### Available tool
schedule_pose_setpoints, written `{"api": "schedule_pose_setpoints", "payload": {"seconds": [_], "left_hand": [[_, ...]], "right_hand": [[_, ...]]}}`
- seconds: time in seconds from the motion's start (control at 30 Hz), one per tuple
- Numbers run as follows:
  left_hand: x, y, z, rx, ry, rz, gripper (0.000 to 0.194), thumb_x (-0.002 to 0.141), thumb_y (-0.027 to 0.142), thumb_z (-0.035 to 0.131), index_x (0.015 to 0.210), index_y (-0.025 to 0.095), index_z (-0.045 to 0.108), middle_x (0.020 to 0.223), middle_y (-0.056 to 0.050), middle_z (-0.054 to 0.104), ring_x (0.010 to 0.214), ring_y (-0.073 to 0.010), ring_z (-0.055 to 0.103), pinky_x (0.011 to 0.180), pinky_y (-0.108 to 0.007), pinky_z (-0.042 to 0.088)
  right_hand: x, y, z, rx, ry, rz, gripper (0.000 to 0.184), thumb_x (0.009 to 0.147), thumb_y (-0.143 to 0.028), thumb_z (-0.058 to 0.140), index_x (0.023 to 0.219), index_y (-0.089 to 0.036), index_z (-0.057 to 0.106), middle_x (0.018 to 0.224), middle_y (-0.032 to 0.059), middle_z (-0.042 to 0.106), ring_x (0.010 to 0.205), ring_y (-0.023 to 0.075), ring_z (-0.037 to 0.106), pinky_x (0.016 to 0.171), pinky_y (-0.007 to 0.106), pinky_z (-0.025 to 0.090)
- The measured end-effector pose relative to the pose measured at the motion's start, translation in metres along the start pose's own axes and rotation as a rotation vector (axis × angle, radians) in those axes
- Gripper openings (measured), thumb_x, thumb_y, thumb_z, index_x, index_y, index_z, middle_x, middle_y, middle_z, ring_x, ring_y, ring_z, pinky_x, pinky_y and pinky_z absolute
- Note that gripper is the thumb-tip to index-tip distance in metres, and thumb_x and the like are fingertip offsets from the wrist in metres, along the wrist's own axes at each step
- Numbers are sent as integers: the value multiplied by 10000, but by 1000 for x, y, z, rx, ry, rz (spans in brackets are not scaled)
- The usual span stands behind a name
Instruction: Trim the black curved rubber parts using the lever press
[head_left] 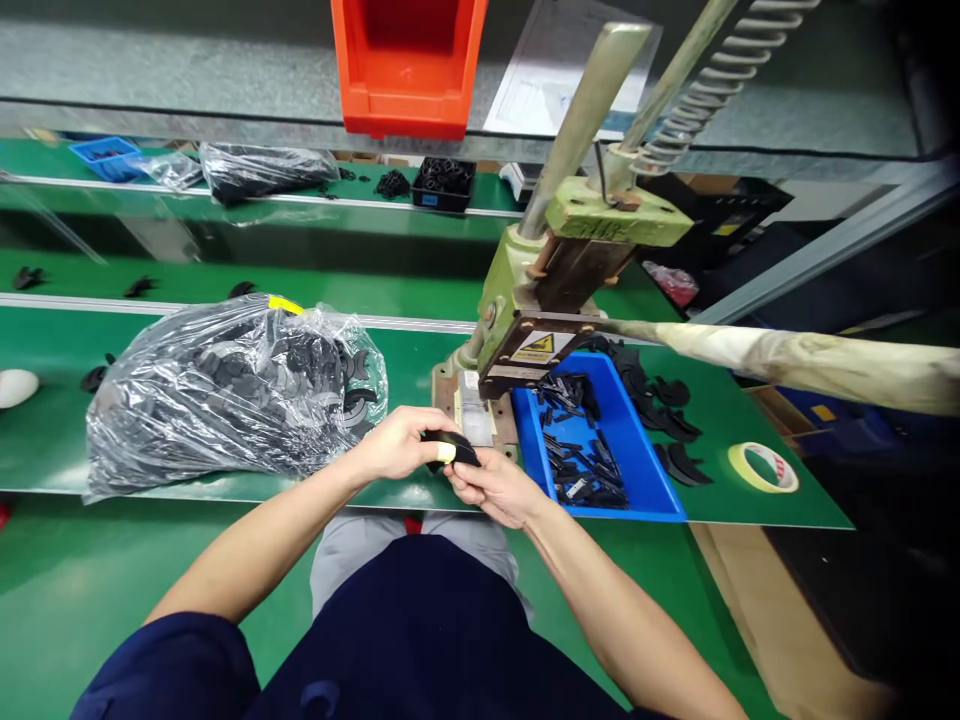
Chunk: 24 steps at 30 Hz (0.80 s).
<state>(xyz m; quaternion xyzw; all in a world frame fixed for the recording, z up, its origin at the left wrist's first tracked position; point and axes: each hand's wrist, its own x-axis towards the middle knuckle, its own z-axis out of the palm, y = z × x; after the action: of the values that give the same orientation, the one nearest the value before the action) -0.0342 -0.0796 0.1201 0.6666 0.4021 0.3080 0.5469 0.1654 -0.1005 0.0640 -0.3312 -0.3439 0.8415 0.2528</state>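
Between both hands is a curved black plastic part [466, 455], held just in front of the hand press. My left hand [401, 440] grips its left end, with a pale yellow band showing by the thumb. At the right end, my right hand [496, 486] pinches the part with thumb and fingers; a small piece there, if any, cannot be made out. Behind the hands stands the green hand press [510, 290], its ram raised above a pale fixture block [474, 412]. A blue bin [646, 470] of small black strips sits right of the press base.
A clear plastic bag [232, 390] full of curved black parts lies at left. Several loose curved parts [679, 428] and a tape roll [763, 468] lie at right. The press lever [795, 360] reaches far right. An orange bin [409, 70] hangs above.
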Motion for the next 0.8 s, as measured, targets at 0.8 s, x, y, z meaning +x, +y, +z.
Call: {"api": "schedule_pose_setpoints", "payload": {"seconds": [0.8], "left_hand": [[-32, -34, -9, 602, 276, 632, 211, 881, 131, 614, 1021, 236, 731, 976, -86, 735, 1014, -209, 682, 912, -353, 552]], "right_hand": [[-31, -76, -137, -907, 784, -266, 500, 801, -534, 580, 1093, -133, 645, 969, 152, 685, 837, 235, 641, 806, 448, 523]]}}
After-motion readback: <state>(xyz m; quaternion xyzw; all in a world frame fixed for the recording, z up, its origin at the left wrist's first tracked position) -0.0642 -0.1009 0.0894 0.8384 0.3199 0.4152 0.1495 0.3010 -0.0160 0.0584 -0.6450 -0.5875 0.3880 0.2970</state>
